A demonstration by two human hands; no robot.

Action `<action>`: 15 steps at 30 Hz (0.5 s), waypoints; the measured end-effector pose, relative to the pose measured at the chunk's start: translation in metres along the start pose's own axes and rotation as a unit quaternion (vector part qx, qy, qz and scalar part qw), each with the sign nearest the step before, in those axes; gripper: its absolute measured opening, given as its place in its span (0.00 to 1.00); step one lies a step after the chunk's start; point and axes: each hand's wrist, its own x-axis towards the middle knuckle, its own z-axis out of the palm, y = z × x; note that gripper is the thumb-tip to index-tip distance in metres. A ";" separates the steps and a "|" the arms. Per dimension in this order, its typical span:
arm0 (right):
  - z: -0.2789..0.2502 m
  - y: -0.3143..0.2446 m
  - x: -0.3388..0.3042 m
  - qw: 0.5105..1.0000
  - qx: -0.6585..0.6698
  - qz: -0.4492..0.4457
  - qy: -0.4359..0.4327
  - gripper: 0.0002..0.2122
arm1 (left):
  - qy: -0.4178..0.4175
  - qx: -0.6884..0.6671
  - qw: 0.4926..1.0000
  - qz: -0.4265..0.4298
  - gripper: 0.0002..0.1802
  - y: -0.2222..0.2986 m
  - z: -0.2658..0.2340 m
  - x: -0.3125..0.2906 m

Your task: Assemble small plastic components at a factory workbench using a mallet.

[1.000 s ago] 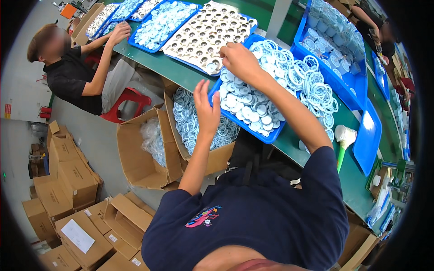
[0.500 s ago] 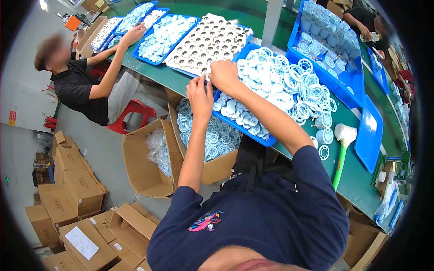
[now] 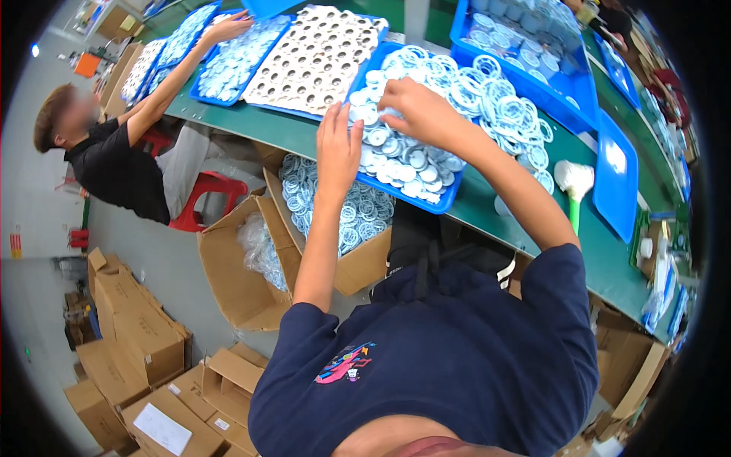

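My left hand is by the near corner of the white moulded tray, which has rows of dark-centred round hollows. Its fingers stretch forward with the thumb apart, and I see nothing held. My right hand hangs over a blue tray heaped with pale discs. Its fingers are bent and apart, with no piece visible between them. Pale blue plastic rings are piled on the right of this tray and spill onto the green table.
A white-headed mallet with a green handle lies right, beside a blue lid. A blue bin of clear cups stands behind. Below the table is a carton of rings. A co-worker sits left near a red stool.
My right hand has left the moulded tray's corner and moved right over the discs. My left hand stays near that corner. The whole view has shifted. The co-worker's arm has stretched out further.
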 end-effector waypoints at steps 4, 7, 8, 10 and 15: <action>-0.024 0.012 -0.055 0.967 -0.065 0.155 0.189 0.16 | -0.028 0.017 0.999 0.010 0.28 0.006 0.001 -0.002; -0.005 -0.021 -0.092 0.929 0.019 0.264 0.258 0.25 | -0.031 0.054 0.998 0.032 0.30 -0.003 0.000 0.014; 0.015 -0.029 -0.104 0.918 -0.001 0.289 0.273 0.27 | -0.050 0.070 0.995 0.040 0.30 -0.005 0.004 0.022; 0.040 -0.047 -0.117 0.894 0.029 0.360 0.267 0.33 | -0.080 0.060 0.994 0.052 0.30 -0.001 0.009 0.026; 0.079 -0.050 -0.120 0.903 -0.048 0.314 0.289 0.34 | -0.122 -0.038 0.991 0.030 0.25 0.013 0.009 0.016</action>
